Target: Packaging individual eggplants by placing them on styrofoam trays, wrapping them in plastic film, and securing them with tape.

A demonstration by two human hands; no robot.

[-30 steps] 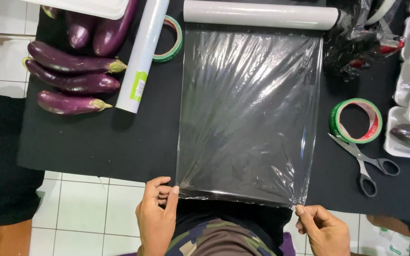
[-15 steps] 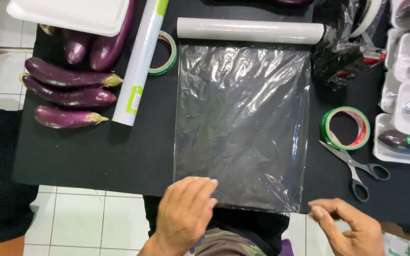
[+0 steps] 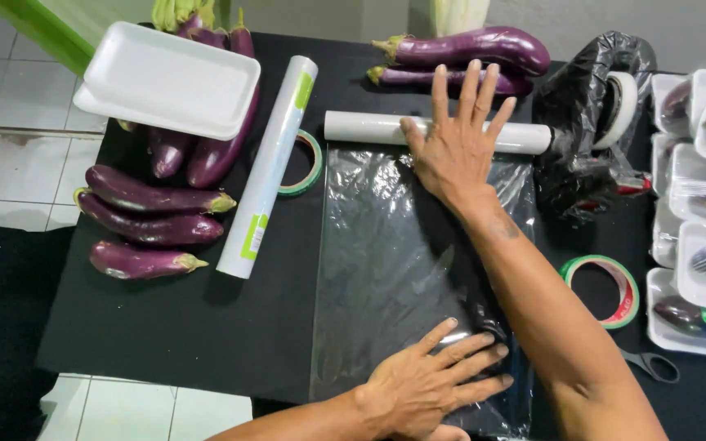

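Under the right forearm [image 3: 533, 302], scissors [image 3: 651, 365] lie half hidden.

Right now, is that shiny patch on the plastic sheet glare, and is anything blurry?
Head view: yes, soft glare streaks the clear film between the left hand and right hand; lighting is even, shadows faint, everything fairly sharp, edges slightly bowed.

Soft, even light falls from above, bright enough to show every colour against the black bench [image 3: 189, 327], and the shadows are faint, only a thin dark edge under the forearms. The stretched plastic film [image 3: 386, 269] catches pale streaky glare, and the eggplants [image 3: 153, 216] and white foam tray [image 3: 165, 77] carry small highlights. Focus is sharp at the centre, with slight softness and wide-angle bending toward the frame edges.
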